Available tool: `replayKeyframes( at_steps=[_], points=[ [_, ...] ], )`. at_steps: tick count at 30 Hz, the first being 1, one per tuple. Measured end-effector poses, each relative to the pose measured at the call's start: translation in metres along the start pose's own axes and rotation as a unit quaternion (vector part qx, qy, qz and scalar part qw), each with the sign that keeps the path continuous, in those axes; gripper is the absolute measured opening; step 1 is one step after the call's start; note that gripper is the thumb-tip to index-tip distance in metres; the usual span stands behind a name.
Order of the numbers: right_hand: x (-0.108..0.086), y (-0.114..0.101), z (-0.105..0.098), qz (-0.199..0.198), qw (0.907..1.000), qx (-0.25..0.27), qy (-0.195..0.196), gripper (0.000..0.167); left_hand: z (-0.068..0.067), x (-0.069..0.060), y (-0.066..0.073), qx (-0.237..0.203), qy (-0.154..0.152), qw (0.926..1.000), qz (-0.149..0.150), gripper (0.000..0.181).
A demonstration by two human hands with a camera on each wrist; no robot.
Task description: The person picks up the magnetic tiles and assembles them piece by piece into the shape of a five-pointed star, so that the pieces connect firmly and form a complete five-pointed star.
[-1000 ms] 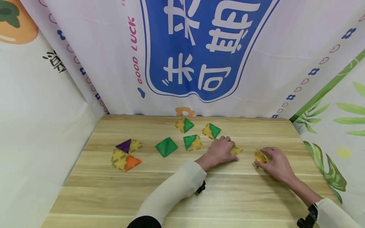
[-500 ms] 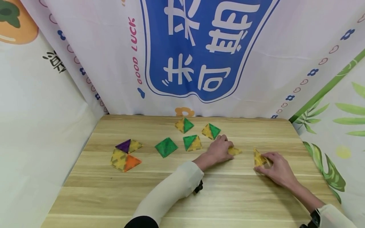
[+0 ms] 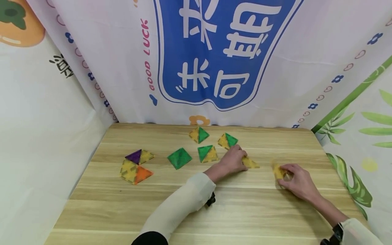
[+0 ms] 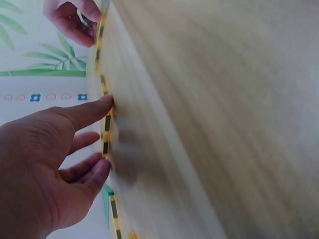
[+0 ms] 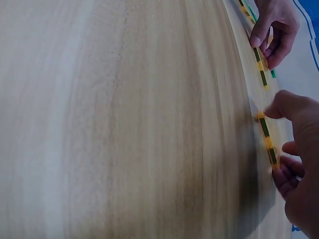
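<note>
In the head view, the left hand (image 3: 231,160) holds a translucent yellow triangular tile (image 3: 251,163) flat on the table, its fingers partly covering it. The left wrist view shows thumb and fingers of that hand (image 4: 55,159) on the edges of the tile (image 4: 106,134). To the right, the right hand (image 3: 298,182) pinches another yellow tile (image 3: 278,171), blurred in the head view. In the right wrist view this tile (image 5: 268,142) lies between thumb and fingers of the right hand (image 5: 301,154). A gap separates the two yellow tiles.
Three yellow-and-green tile pairs (image 3: 203,134) lie left of and behind the left hand, one touching its fingers or nearly so. A green diamond shape (image 3: 179,158) and a purple, yellow and orange cluster (image 3: 129,170) are farther left. A printed curtain (image 3: 122,68) borders the wooden table (image 3: 245,214).
The left hand has moved slightly left, and more of its yellow tile shows. The right hand has shifted and turned its tile a little. The tiles on the left lie as before.
</note>
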State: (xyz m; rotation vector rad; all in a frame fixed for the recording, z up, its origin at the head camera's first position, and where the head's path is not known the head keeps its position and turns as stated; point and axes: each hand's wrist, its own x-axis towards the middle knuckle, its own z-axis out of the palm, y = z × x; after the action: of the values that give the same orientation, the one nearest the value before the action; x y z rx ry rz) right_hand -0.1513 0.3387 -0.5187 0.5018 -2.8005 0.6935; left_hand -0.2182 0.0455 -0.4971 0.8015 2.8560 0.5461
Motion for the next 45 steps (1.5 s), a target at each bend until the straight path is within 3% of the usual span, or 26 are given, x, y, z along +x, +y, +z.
replayKeyframes(
  at_steps=[3, 10, 18, 28, 36, 45],
  points=[
    [0.002, 0.001, -0.001, -0.007, 1.0000, 0.000, 0.002, 0.048, -0.002, 0.002, -0.004, -0.002, -0.010, 0.9997, 0.022, 0.053],
    [0.001, -0.003, -0.001, -0.012, 0.9997, 0.011, -0.018, 0.042, -0.006, 0.003, -0.009, -0.004, -0.030, 0.9989, 0.036, 0.055],
    [0.002, -0.005, -0.002, -0.008, 0.9986, 0.013, -0.051, 0.054, -0.009, 0.003, -0.015, -0.004, -0.041, 0.9975, 0.057, 0.053],
    [0.006, -0.006, 0.004, -0.009, 0.9998, -0.006, -0.017, 0.047, -0.014, 0.005, -0.021, 0.008, -0.062, 0.9933, 0.098, 0.052],
    [0.019, -0.021, 0.011, 0.034, 0.9986, 0.032, -0.025, 0.044, -0.015, 0.007, -0.028, 0.004, -0.072, 0.9906, 0.116, 0.054],
    [0.037, -0.043, 0.025, 0.057, 0.9965, 0.053, -0.031, 0.040, -0.021, 0.008, -0.032, -0.033, -0.110, 0.9843, 0.134, 0.059]
  ],
)
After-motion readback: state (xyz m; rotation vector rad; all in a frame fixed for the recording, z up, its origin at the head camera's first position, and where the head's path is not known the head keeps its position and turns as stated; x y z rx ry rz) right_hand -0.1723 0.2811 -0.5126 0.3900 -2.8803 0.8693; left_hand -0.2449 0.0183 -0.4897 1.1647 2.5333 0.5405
